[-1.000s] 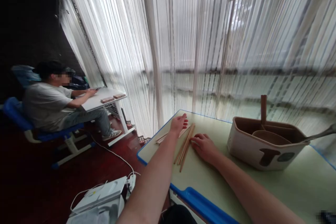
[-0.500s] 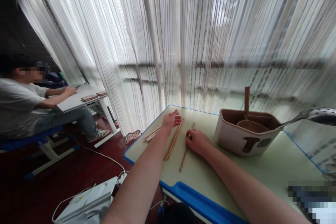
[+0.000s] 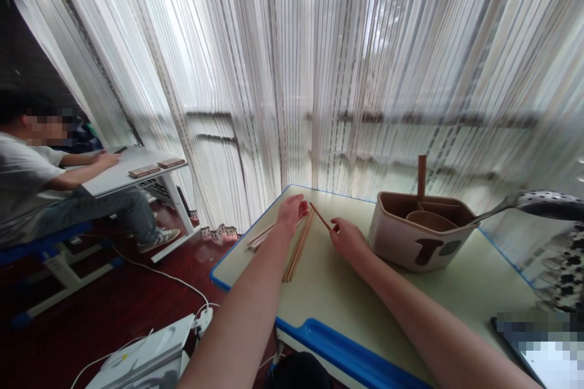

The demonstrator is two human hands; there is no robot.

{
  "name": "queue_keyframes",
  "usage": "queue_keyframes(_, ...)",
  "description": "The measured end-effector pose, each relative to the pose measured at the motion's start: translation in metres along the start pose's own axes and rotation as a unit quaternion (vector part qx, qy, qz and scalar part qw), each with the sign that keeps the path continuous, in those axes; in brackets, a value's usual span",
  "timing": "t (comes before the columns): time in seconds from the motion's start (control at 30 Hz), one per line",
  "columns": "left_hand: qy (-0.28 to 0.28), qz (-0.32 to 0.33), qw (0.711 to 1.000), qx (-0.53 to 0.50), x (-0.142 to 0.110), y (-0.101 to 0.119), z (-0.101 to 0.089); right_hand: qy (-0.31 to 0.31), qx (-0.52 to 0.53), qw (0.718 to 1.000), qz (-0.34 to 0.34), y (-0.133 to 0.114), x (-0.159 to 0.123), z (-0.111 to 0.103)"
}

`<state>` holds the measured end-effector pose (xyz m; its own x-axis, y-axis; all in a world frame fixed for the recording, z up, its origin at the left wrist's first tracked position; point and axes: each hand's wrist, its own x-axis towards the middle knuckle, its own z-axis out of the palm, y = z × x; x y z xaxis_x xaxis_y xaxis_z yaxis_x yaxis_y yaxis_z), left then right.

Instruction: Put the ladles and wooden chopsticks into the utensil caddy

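Note:
My right hand (image 3: 347,238) is closed on one wooden chopstick (image 3: 320,216), which slants up and left from the fingertips toward my left hand. My left hand (image 3: 292,214) hovers over the far left part of the desk, its fingers loosely bent and apart, with nothing visible in them. Between my forearms, a few brown chopsticks (image 3: 298,252) lie side by side on the desk. Further sticks (image 3: 261,237) lie to the left, partly hidden behind my left forearm. To the right of my right hand stands a cream and brown utensil caddy (image 3: 396,242).
The caddy holds upright brown chopsticks (image 3: 422,177) and a slotted metal spoon (image 3: 542,199) that juts out right. A tablet-like device (image 3: 506,340) lies at the desk's right. At left, a person (image 3: 27,164) sits by a white table (image 3: 107,179). A curtain (image 3: 255,73) hangs behind.
My right hand has lifted the single chopstick from the desk and tilted it toward my left hand. The fingers of my left hand have curled in a little. The view has shifted slightly.

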<state>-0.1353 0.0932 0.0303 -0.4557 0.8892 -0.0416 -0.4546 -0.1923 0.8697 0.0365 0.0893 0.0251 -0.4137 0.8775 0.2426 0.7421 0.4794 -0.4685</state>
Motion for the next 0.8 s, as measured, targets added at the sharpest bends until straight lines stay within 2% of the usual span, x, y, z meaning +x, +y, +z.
queue_keyframes(0.07, 0.0, -0.005, 1.0, -0.014, 0.002, 0.0, -0.002, 0.027, 0.088, 0.996, -0.015, -0.006, -0.002, 0.0)
queue_keyframes(0.17, -0.043, -0.041, 0.997, -0.049, 0.003, 0.003, -0.004, 0.033, 0.185, 0.982, -0.022, -0.012, -0.005, 0.0)
queue_keyframes(0.3, -0.086, -0.052, 0.99, -0.099, 0.001, 0.006, -0.006, 0.027, 0.264, 0.964, -0.022, -0.013, -0.007, 0.001)
queue_keyframes(0.6, -0.079, -0.021, 0.988, -0.132, 0.008, 0.004, -0.011, 0.019, 0.208, 0.977, -0.04, -0.011, -0.008, 0.004)
queue_keyframes(0.73, -0.098, -0.018, 0.987, -0.122, 0.007, 0.003, -0.01, 0.02, 0.218, 0.975, -0.038, -0.007, -0.006, 0.005)
queue_keyframes(0.8, -0.09, -0.007, 0.988, -0.128, 0.006, 0.004, -0.01, 0.007, 0.23, 0.973, -0.028, -0.004, -0.004, 0.005)
